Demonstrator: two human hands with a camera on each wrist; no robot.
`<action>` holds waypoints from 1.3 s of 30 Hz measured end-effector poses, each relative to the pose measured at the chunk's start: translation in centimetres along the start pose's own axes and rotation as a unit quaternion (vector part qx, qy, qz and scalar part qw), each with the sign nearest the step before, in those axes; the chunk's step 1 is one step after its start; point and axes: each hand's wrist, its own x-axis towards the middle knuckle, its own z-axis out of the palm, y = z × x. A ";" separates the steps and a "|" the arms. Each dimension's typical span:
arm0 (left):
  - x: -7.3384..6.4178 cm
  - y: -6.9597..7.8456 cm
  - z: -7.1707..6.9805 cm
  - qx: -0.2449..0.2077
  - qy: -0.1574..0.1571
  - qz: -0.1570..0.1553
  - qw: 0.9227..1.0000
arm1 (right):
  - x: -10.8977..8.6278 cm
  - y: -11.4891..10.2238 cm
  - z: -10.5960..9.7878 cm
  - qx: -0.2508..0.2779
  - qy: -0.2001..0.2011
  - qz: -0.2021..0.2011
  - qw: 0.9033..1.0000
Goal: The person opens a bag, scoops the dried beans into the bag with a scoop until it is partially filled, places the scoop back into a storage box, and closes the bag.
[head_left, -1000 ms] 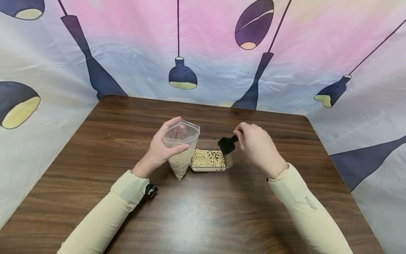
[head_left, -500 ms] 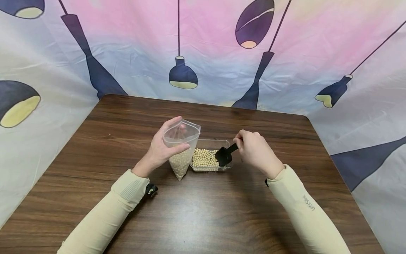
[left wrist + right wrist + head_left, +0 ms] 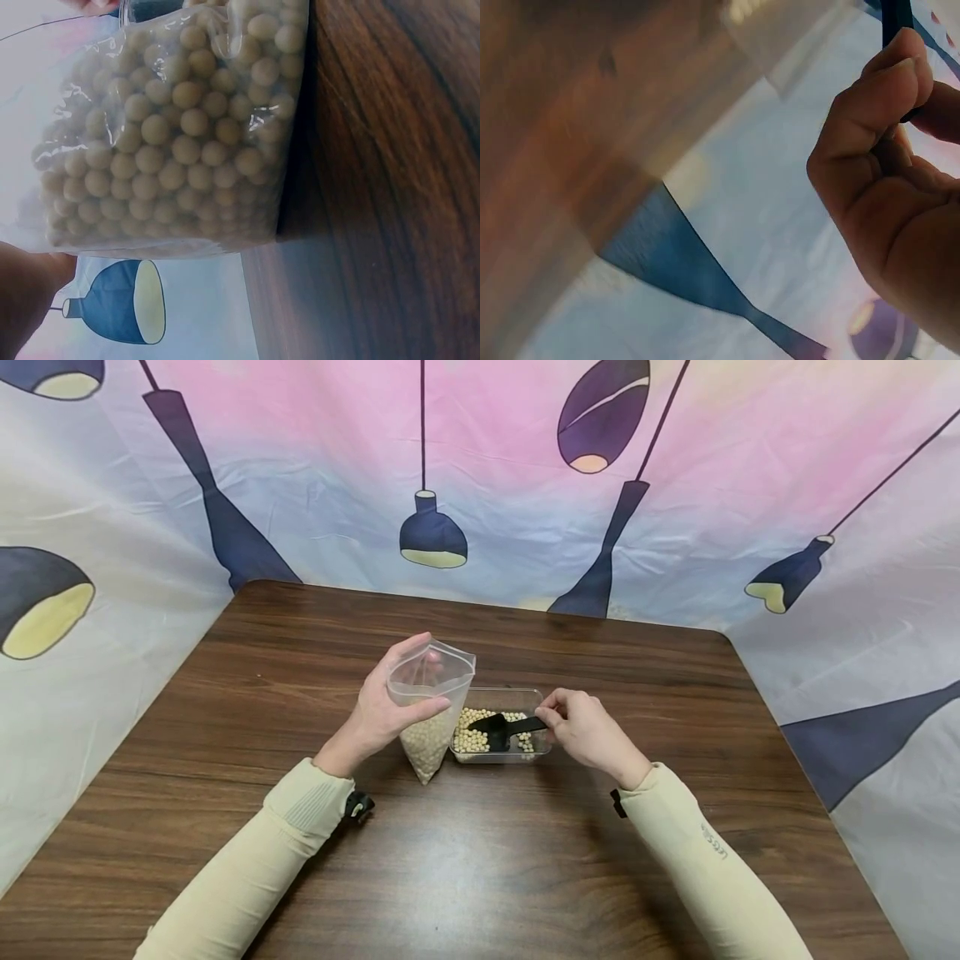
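My left hand (image 3: 378, 706) grips a clear zip bag (image 3: 442, 714) near its open mouth, thumb in front and fingers behind. Round pale-yellow beans (image 3: 187, 150) fill the lower part of the bag, its bottom corner close to the table. Beside it on the right stands a clear rectangular container (image 3: 502, 759) with a layer of the same beans (image 3: 471, 742). With thumb and fingertips my right hand (image 3: 588, 731) pinches the handle of a black scoop (image 3: 497, 725), whose head lies among the beans in the container. In the right wrist view only part of the handle (image 3: 897, 19) shows.
Everything stands on a dark wood-grain table (image 3: 450, 868). A printed cloth (image 3: 322, 518) with painted lamps hangs behind and along both sides of the table.
My right hand has moved left and down, and the scoop head has pushed leftward through the beans from the container's right end. My left hand and the bag stay almost still.
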 end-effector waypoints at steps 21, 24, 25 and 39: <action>0.0 0.1 0.0 -0.009 0.005 -0.013 1.000 | 0.9 2.8 1.9 0.225 0.058 0.113 0.966; 0.0 0.1 0.0 -0.008 0.004 -0.010 1.000 | 1.1 3.1 1.9 0.265 0.055 0.140 0.952; 0.0 0.1 0.0 -0.008 0.004 -0.009 1.000 | 1.1 3.3 1.8 0.279 0.053 0.146 0.948; 0.0 -1.5 -0.5 -0.020 -0.002 0.024 1.000 | 0.9 4.3 -1.1 0.394 0.051 0.148 0.906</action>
